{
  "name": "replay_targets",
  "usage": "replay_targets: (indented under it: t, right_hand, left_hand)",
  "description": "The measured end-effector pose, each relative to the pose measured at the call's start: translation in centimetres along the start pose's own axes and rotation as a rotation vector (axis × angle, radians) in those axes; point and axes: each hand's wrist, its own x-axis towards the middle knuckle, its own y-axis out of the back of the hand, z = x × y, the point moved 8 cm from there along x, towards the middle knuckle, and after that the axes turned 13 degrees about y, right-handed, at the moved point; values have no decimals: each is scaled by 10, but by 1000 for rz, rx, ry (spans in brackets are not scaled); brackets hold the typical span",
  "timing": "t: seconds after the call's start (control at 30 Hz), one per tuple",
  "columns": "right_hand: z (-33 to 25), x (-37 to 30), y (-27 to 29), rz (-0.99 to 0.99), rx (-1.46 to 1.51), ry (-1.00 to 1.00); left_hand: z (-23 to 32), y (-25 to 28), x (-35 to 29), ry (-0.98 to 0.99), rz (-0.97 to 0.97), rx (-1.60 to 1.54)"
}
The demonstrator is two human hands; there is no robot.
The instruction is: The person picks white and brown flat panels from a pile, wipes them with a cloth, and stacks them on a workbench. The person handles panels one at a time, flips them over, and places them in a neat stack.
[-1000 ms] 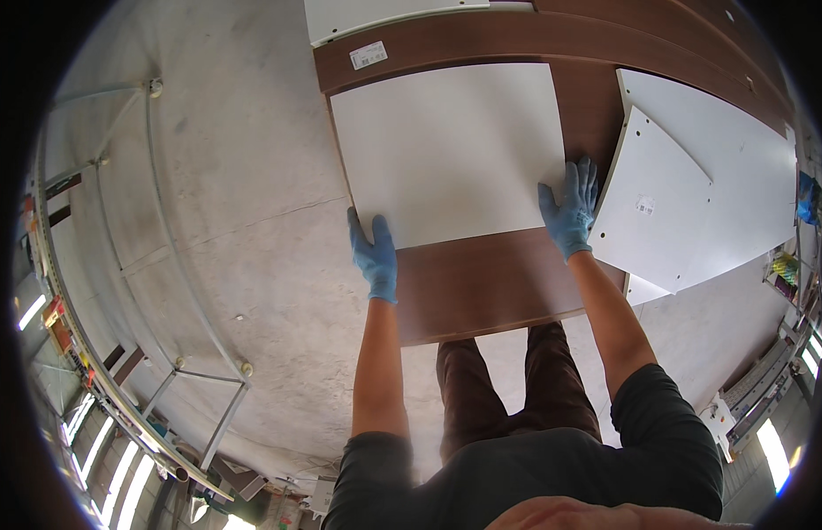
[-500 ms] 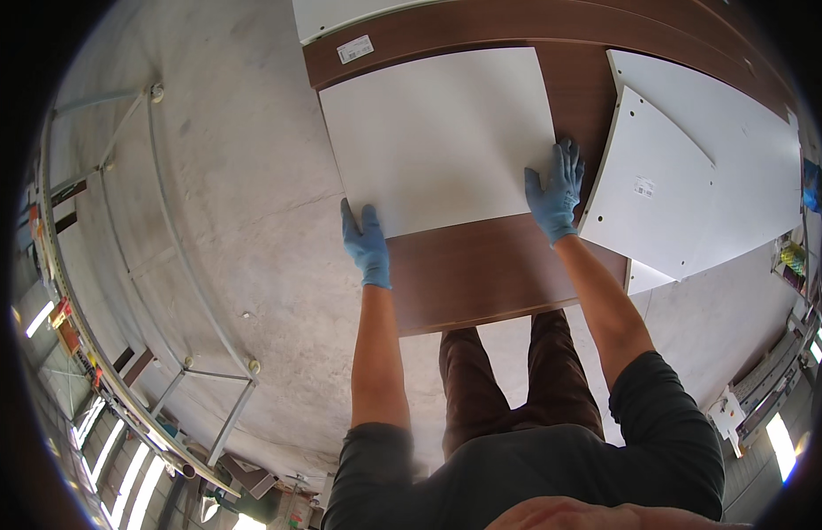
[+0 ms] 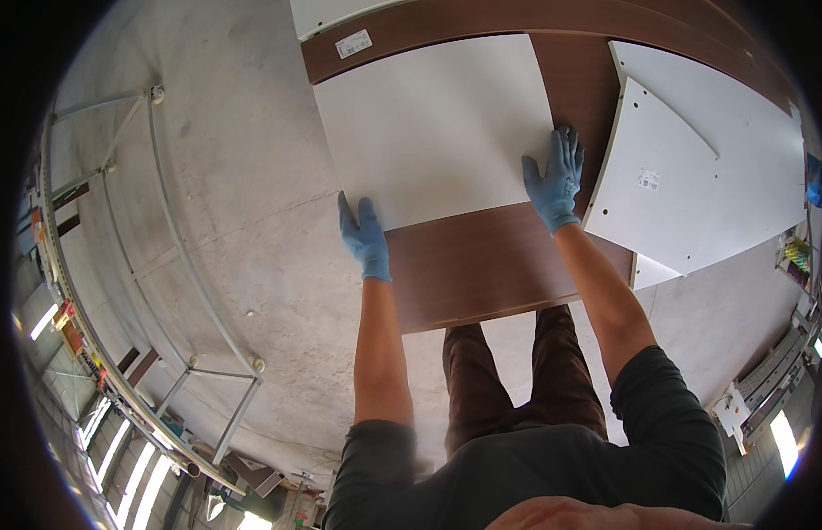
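Observation:
A rectangular white panel (image 3: pixel 433 132) lies flat on a stack of dark brown boards (image 3: pixel 482 274). My left hand (image 3: pixel 364 238), in a blue glove, rests at the panel's near left corner with thumb and fingertips apart; its other fingers are partly hidden. At the panel's right edge, my gloved right hand (image 3: pixel 554 181) is open, thumb over the white surface and fingers stretched out along the side. Right of it, a smaller white panel (image 3: pixel 654 185) with dark holes and a label lies over a larger white panel (image 3: pixel 747 132).
On the left, a grey metal frame cart (image 3: pixel 163 203) with casters stands on the concrete floor (image 3: pixel 243 177). Another white panel edge (image 3: pixel 327 16) shows at the top. A paper label (image 3: pixel 353 43) sticks to the brown board's far left part. Shelving and goods line the rim.
The white panel has shifted slightly away from me, mostly at its right side, with both hands moving along at its edges. The view has tilted a little.

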Motion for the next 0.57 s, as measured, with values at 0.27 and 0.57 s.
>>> replay_targets:
  t: [0.27, 0.57]
  right_hand:
    - [-5, 6, -4, 3, 4, -2]
    - [0, 5, -11, -20, 15, -40]
  left_hand:
    - [0, 1, 10, -4, -21, -37]
    - [8, -3, 9, 47, -81, -35]
